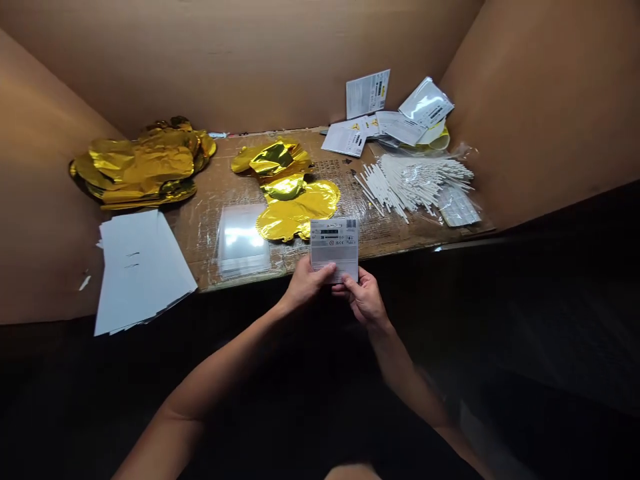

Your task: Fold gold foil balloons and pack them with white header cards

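A flat printed packet is held up in front of me, its side with text and a barcode turned toward me. My left hand grips its lower left edge, thumb across the front. On the lower right, my right hand pinches the same packet with the thumb on its face; the other fingers are partly hidden behind it. Just beyond the packet lies a gold foil balloon, deflated and flat, with more gold foil behind it. A stack of clear plastic sleeves sits left of my left hand.
A pile of gold foil balloons and white card sheets occupy the left. At the right are many white sticks on plastic wrap, with finished-looking packets behind. Cardboard walls enclose the cardboard surface on three sides.
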`<state>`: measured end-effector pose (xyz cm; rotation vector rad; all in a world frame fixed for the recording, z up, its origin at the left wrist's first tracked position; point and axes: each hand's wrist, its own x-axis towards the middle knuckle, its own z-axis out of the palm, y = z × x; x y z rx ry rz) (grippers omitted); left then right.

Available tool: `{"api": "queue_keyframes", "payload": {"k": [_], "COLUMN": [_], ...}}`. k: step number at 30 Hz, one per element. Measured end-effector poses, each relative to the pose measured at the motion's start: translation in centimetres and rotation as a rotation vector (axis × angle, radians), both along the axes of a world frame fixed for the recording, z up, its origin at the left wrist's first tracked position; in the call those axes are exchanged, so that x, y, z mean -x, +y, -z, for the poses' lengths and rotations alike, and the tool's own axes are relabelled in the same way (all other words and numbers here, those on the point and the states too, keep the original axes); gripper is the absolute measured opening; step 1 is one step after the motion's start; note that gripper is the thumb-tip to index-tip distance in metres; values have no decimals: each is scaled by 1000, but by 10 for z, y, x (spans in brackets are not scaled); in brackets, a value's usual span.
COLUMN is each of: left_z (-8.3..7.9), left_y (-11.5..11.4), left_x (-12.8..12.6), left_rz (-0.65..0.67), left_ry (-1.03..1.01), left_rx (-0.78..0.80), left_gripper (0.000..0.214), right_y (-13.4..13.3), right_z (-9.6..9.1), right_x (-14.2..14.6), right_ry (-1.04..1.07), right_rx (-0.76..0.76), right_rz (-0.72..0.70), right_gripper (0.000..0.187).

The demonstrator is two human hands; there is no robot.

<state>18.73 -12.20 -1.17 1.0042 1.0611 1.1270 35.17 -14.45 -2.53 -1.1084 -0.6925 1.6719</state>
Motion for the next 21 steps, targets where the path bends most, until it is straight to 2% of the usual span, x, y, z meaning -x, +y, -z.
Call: {"api": "queue_keyframes", "payload": {"k": [2,3,5,7,9,12,15,18,21], "left_z": [1,3,9,17,23,24,23,24,25], "left_y": [17,26,43,55,60,60,61,72,96], "left_x": [7,11,16,17,15,9,4,-1,-1], "left_rz": [-38,4,243,467,539,530,492,435,439], "left_ry": [312,447,640,754,839,887,906,941,912], "left_rx": [-255,-389,-597,-702,-738,-756,-742,-716,-695], "left_gripper": [58,62,65,59,56,58,47,39,38], "right_y": [3,5,7,6,3,-3,-6,0,14], "right_z": [5,9,18,29,41,58,66,57,33], "right_x": [-13,-20,-30,-36,-37,-30,-25,-31,-42], "right_ry": [-55,-86,-117,-111,-119,-164,-208,-369,-760], "right_rx": [12,18,14,-4,-22,-38,-69,-114,-271], "right_rz": [18,30,63,72,51,48,109,129,166], "right_gripper": [48,47,47,47,48,50,49,44,38]}}
